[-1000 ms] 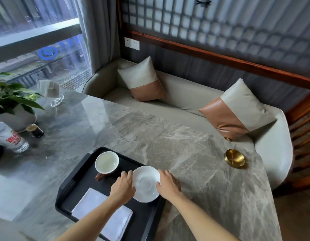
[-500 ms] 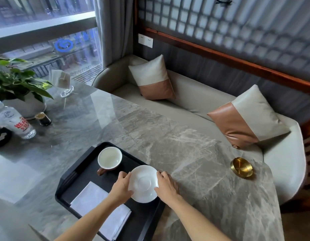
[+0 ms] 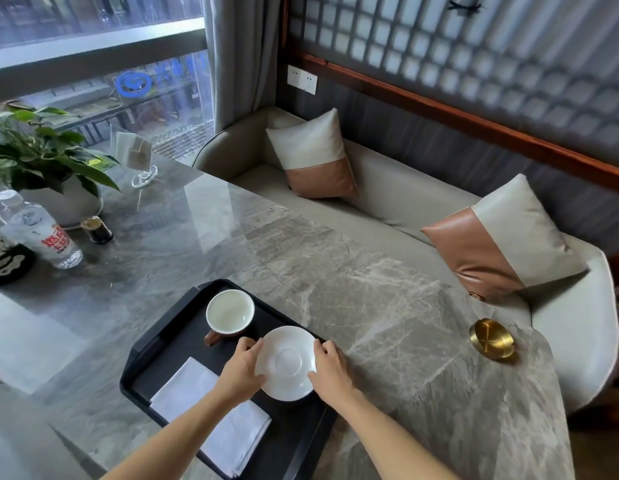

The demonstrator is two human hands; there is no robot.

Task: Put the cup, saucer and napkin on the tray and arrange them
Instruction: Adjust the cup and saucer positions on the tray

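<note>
A grey veined marble table (image 3: 387, 323) runs beside a pale upholstered bench (image 3: 405, 199) with two cream-and-tan cushions (image 3: 315, 155), below a lattice-panelled wall, with a window at left. On the table lies a black rectangular tray (image 3: 162, 344), its long axis running from near right to far left. The round white saucer (image 3: 287, 363) sits face-up at the tray's right edge, the left hand (image 3: 240, 370) and right hand (image 3: 332, 368) gripping opposite rims with curled fingers. The white cup with a brown handle (image 3: 229, 313) stands upright just beyond, handle pointing near-left. The folded white napkin (image 3: 214, 417) lies flat along the tray's near part.
</note>
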